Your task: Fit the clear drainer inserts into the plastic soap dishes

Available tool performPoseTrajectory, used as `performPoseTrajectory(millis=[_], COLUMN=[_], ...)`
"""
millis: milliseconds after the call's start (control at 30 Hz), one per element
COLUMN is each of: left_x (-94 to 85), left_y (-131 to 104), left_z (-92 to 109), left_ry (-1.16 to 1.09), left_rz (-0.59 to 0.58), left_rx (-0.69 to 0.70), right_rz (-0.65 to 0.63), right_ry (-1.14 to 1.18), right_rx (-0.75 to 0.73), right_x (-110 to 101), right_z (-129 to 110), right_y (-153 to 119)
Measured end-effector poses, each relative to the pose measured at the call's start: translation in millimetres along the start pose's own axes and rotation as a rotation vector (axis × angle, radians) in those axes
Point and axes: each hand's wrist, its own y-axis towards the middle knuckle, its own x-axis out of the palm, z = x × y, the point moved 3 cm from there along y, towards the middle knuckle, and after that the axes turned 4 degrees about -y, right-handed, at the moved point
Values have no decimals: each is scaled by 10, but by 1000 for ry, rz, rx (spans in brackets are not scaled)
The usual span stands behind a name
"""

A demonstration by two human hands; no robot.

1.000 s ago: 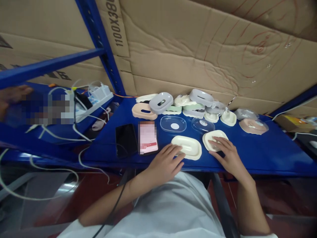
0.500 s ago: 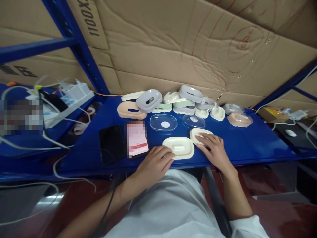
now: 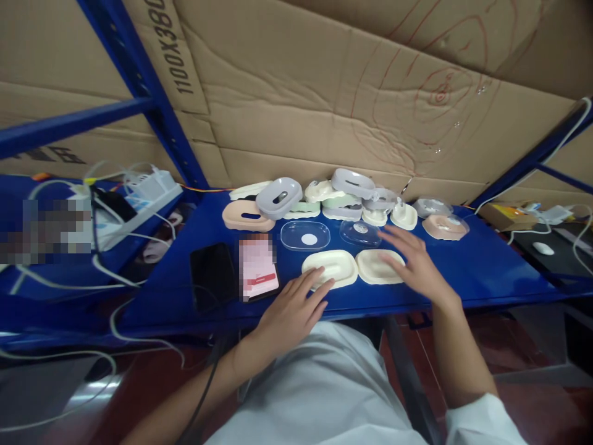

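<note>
Two cream oval dishes lie side by side near the table's front edge, their ends touching or nearly so. My left hand has its fingers spread, the fingertips over the left cream dish. Above the right cream dish is my right hand, fingers apart and nothing held. Just behind lie a clear oval tray with a white round label and a second clear tray. My right fingertips reach close to the second tray's right end.
Grey, green, cream and peach dishes are piled at the back, including a peach one. A dark phone and a phone with a lit screen lie left on the blue table. Cardboard stands behind.
The right cream dish now lies straight, level with the left one. My right hand has opened and moved off it to the right. My left fingers have spread. The view has shifted slightly.
</note>
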Motion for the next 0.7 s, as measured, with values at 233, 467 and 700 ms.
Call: performPoseTrajectory(millis=[233, 467, 700], left_x=[-64, 2, 126], left_y=[2, 0, 28], left_z=[2, -29, -8], left_ry=[-47, 1, 63], left_rz=[-19, 14, -8], left_rx=[-14, -92, -143], right_rz=[75, 265, 104], right_ry=[-135, -106, -117], right_rx=[-37, -18, -101], right_x=[282, 7, -92], right_z=[323, 330, 171], right_y=[1631, 974, -634])
